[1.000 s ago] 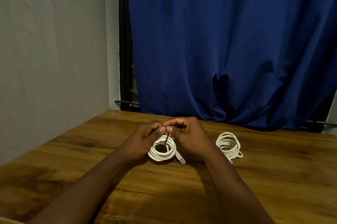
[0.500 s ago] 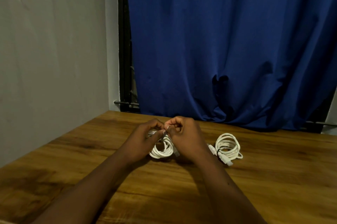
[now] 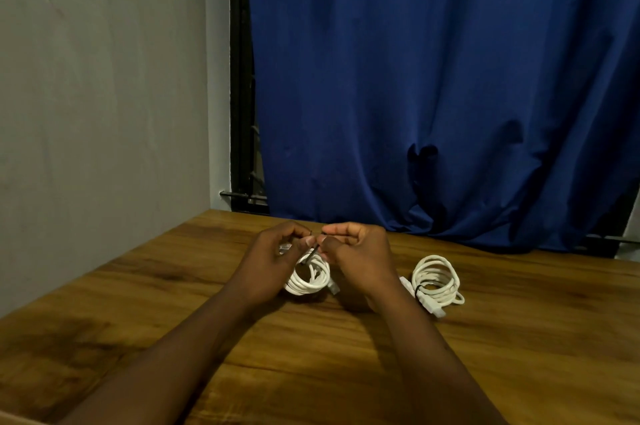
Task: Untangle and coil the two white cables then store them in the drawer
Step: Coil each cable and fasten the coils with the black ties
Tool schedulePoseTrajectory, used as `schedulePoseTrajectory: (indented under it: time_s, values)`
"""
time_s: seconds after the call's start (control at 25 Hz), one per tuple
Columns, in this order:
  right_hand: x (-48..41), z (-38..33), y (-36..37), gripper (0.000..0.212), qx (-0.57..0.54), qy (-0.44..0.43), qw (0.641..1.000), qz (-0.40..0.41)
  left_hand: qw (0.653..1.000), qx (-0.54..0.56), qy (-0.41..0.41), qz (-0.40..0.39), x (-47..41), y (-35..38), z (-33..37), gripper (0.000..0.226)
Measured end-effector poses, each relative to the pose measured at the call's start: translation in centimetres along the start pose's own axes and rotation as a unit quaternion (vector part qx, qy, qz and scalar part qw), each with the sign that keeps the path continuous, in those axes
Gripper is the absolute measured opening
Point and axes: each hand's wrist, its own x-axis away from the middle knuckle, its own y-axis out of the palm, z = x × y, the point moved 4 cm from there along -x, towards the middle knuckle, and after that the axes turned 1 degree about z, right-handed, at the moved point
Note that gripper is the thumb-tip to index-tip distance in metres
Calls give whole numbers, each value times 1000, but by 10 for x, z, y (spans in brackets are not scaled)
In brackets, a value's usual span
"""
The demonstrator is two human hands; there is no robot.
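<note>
Right now my left hand (image 3: 273, 258) and my right hand (image 3: 360, 251) are both pinched onto a thin dark tie (image 3: 311, 251), fingertips almost meeting, at 12 o'clock on the coiled white cable (image 3: 308, 281) that rests on the wooden table (image 3: 519, 338) between my wrists. The second coiled cable (image 3: 436, 279) lies at 3 o'clock from it, apart, with a dark tie already round it. The risk, I judge, is the tie slipping from my fingertips — it looks thin and springy — so the loops fan open and need rewinding. A slack twist could also let the coil loosen on its way to the drawer, which is out of view.
</note>
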Motion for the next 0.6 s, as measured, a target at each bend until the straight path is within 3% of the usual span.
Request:
schedulePoseTrajectory:
  time_s: [0.28,0.6]
  values:
    - [5,-7,0,13,57,-84,995,6,1000,-5,-2,19,-1,0,0,9]
    - [3,-2,5,15,42,-65,997,0,997,-61,48,18,2,-2,10,9]
